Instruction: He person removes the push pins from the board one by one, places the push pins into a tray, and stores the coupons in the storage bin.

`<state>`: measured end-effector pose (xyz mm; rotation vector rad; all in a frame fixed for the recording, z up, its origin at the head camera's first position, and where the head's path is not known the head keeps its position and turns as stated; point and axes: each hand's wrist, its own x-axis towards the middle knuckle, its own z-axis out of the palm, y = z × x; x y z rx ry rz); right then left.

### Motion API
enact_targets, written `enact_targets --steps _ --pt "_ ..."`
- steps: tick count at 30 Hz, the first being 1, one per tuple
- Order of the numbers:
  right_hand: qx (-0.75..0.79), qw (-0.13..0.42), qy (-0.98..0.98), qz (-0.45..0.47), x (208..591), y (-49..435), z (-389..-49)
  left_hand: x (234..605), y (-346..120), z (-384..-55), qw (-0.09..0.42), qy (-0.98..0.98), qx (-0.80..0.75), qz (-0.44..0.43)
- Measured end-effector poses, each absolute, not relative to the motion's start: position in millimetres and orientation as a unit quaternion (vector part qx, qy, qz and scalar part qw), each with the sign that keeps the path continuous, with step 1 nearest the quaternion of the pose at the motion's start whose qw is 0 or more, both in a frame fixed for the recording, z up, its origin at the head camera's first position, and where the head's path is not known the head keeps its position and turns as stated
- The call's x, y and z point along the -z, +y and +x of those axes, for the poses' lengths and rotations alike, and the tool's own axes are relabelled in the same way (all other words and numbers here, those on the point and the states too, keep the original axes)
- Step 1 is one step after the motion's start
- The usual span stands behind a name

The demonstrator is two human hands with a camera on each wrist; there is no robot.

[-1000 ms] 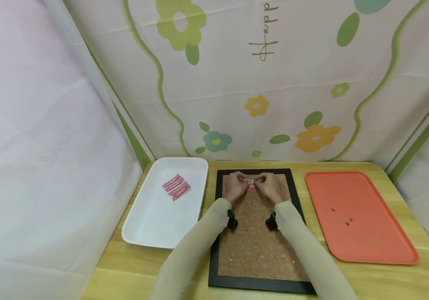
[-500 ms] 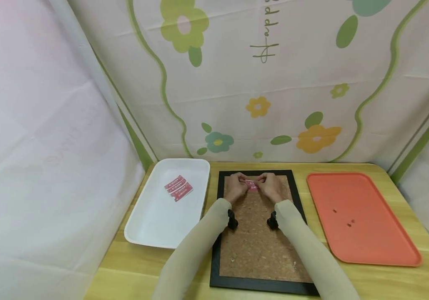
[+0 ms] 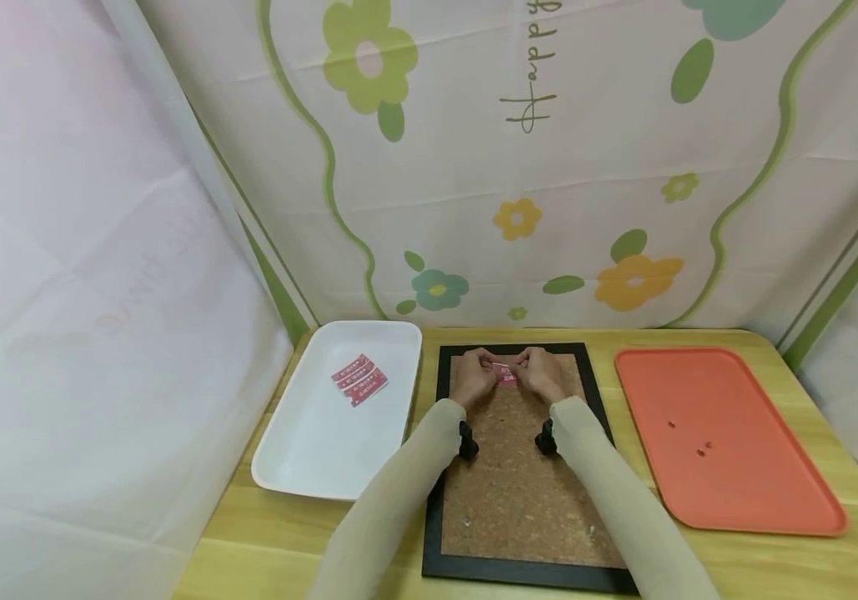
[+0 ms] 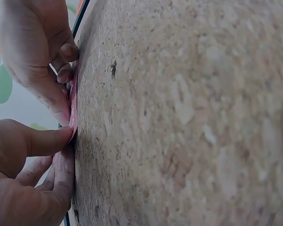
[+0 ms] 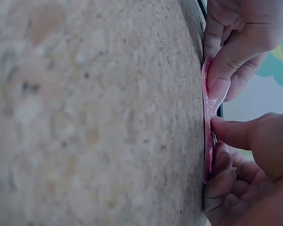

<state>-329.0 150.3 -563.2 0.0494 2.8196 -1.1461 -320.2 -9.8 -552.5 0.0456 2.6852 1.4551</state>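
A small red printed paper ticket point(image 3: 506, 377) lies against the upper part of a black-framed cork board point(image 3: 519, 500). My left hand point(image 3: 474, 379) pinches its left part, and my right hand point(image 3: 541, 373) pinches the other side. Both thumbs meet near the ticket's middle. From the right wrist view, the ticket point(image 5: 208, 136) is bent, with one edge lifted off the cork under the left thumb. Fingers hide much of it in the left wrist view, where only a narrow red strip shows between the hands.
To the left stands a white tray point(image 3: 308, 450) with several more red tickets point(image 3: 359, 381) fanned out in it. An orange tray point(image 3: 751, 483) lies on the right, bearing a few tiny dark pieces point(image 3: 702, 452). A flowered cloth point(image 3: 459, 183) hangs behind the wooden table point(image 3: 248, 542).
The head view has shifted slightly, so the whole scene sits a little lower and farther right. Both hands stay on the ticket with only slight finger movement.
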Motion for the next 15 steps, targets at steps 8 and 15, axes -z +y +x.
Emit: enact_targets --steps 8,15 --pt "0.386 0.058 0.921 0.005 566.4 151.1 -328.1 556.1 -11.2 -319.3 0.040 0.882 -0.469 0.015" --pt "0.384 0.017 0.923 -0.032 563.1 151.7 -326.7 555.8 -12.8 -319.9 0.047 0.882 -0.468 0.025"
